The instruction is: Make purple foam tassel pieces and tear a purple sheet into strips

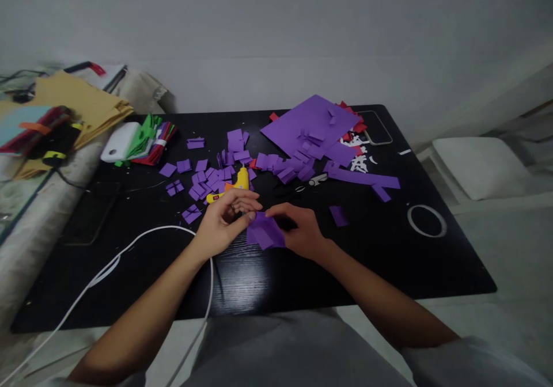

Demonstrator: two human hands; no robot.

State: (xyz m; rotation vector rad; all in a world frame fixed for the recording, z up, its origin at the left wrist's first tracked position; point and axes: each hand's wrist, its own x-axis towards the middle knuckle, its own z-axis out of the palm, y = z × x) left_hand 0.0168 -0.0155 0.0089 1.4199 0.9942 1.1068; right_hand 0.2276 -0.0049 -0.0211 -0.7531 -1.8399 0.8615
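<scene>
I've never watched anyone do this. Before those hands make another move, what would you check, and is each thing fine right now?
1. Purple paper steadied by right hand: ok.
2. Left hand at the paper's edge: ok.
3. Yellow glue gun close by: ok.
4. Glue gun hot: cannot tell.
5. White cord clear of the left arm: not ok, it passes under it.
6. Loose purple pieces sorted into neat stacks: not ok, scattered.

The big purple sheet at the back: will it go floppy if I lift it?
The big purple sheet looks thin and flat, so it would probably bend a bit and likely feel light. The small folded purple pieces on top seem loose, so they might slide off.
</scene>
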